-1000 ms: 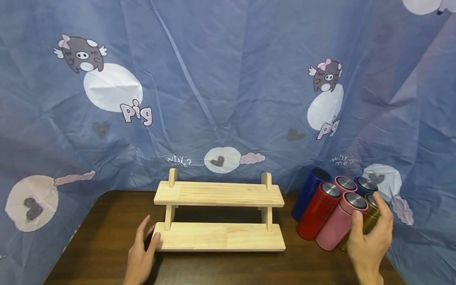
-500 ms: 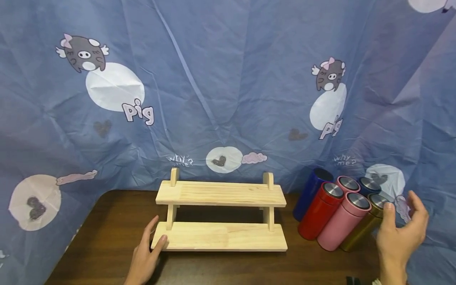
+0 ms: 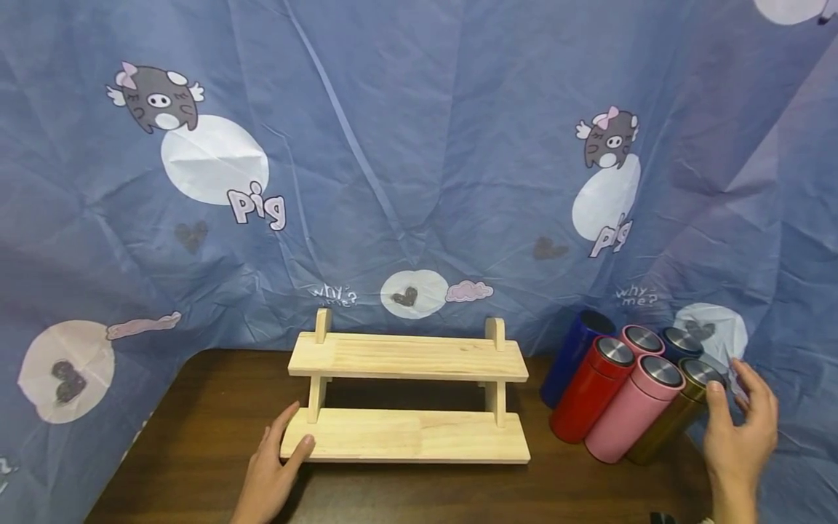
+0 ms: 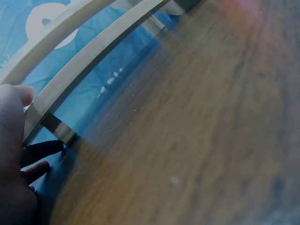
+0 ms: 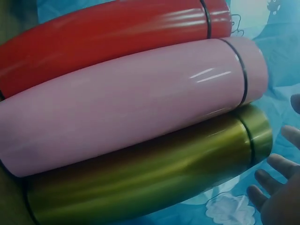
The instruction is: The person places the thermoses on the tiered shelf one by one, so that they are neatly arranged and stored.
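A two-tier pale wooden display rack stands on the brown table. My left hand holds the left end of its lower board, the thumb over the front corner. In the left wrist view the other fingers of this hand reach beneath the board. At the right, several thermos bottles are bunched upright: red, pink, gold, blue, with a second pink bottle and a dark blue one behind. My right hand is beside the gold bottle, fingers spread near its lid and nothing in its grasp.
A blue cloth printed with pigs and clouds hangs behind and on both sides. The brown table has a rounded back-left corner. A small dark object shows at the bottom edge near the right wrist.
My right hand has moved rightward from in front of the gold bottle, then slightly back. My left hand has shifted right, its thumb now farther over the lower board. The bottles stay put.
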Motion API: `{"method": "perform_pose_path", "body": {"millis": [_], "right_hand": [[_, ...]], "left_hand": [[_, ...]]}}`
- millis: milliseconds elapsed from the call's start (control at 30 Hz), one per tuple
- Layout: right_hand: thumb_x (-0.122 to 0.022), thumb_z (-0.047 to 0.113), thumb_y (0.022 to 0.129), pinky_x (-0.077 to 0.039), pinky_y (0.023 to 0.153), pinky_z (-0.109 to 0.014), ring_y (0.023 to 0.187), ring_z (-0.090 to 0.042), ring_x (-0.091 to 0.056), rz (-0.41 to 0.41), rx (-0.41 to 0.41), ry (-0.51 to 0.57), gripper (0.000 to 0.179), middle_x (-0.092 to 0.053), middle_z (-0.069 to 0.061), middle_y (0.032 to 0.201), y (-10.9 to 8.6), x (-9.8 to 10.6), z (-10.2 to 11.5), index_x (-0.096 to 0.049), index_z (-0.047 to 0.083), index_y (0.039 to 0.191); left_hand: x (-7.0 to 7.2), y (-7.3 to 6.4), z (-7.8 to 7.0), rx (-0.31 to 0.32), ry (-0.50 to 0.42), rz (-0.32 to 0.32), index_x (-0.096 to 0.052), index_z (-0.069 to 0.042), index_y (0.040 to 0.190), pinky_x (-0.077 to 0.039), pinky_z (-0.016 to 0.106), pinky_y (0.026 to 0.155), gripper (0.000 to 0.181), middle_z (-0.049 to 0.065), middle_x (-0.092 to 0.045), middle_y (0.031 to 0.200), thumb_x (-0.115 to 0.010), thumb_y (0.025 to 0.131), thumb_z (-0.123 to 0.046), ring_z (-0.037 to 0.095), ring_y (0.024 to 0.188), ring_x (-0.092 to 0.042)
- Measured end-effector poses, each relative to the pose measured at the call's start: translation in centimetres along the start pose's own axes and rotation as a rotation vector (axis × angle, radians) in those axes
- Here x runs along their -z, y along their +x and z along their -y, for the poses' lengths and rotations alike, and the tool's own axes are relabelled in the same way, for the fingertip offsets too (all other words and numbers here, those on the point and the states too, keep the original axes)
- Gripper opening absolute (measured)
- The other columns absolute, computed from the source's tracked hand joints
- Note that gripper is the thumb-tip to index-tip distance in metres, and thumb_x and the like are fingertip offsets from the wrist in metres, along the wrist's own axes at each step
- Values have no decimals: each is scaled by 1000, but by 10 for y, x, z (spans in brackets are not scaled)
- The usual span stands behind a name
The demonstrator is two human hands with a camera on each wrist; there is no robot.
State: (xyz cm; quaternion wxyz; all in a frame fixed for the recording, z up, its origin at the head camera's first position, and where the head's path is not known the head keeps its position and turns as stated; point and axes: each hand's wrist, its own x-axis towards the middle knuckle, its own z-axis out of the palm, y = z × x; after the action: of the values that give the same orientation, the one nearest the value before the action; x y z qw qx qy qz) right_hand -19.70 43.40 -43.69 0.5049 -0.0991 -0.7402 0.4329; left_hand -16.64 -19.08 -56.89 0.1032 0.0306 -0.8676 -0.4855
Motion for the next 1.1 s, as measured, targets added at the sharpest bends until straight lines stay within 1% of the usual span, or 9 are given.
{"method": "perform_pose_path", "body": {"millis": [67,167,333,400,567,633,700,867,1100], "right_hand": [[-67,10,107,-40,115,-19,140,-2,-52,25,-5,19,44,-59,23,147,0,-2,-4,-69,7,151],[-64,10,109,-41,114,-18,140,-4,-50,58,-16,53,42,-58,24,144,0,-4,-11,-67,3,150],[-59,5,110,-41,100,-14,128,1,-52,110,-13,102,40,-61,25,135,-2,-5,-22,-66,-2,149],[-58,3,111,-40,96,-11,124,1,-53,140,-19,121,41,-61,25,134,-3,-7,-25,-64,-2,151],[-56,-3,110,-41,94,-11,117,-1,-56,205,-57,211,47,-62,17,133,-6,-10,-28,-59,-1,156],[-56,-7,108,-42,93,-12,116,-4,-57,214,-74,268,49,-64,12,133,-6,-11,-29,-58,0,157],[-57,-9,107,-42,93,-13,116,-5,-58,219,-79,284,52,-64,10,135,-6,-10,-30,-58,1,158],[-61,-14,103,-44,93,-11,117,-3,-60,234,-61,204,57,-63,13,139,-6,-4,-32,-60,3,158],[-71,-14,99,-45,95,-7,117,1,-60,225,-50,92,63,-63,18,135,-6,0,-34,-62,9,157]], "left_hand": [[0,0,0,4,5,5,-43,-11,167,-23,85,122,69,30,-41,171,-68,111,-41,71,155,-23],[1,-1,1,10,12,10,-42,-12,168,-23,88,119,67,30,-39,173,-67,112,-40,72,155,-22],[3,-1,2,1,5,22,-42,-11,168,-22,89,119,63,29,-41,172,-61,115,-40,73,155,-20],[4,-1,3,-14,-3,21,-43,-11,168,-23,86,121,62,29,-42,171,-60,115,-39,70,155,-25],[9,-2,5,-35,-4,28,-42,-13,169,-39,81,115,66,29,-50,166,-66,113,-39,60,148,-49],[10,-2,6,-44,10,40,-41,-13,170,-44,81,110,69,28,-52,164,-68,112,-39,59,145,-53],[11,-1,7,-54,24,58,-39,-13,171,-44,81,109,73,29,-52,164,-71,111,-39,59,145,-53],[13,-1,7,-60,52,81,-37,-12,171,-42,84,109,78,31,-47,167,-74,108,-40,62,146,-50],[12,-1,4,-50,58,85,-38,-12,171,-41,83,111,79,31,-46,168,-75,108,-41,62,147,-49]]}}
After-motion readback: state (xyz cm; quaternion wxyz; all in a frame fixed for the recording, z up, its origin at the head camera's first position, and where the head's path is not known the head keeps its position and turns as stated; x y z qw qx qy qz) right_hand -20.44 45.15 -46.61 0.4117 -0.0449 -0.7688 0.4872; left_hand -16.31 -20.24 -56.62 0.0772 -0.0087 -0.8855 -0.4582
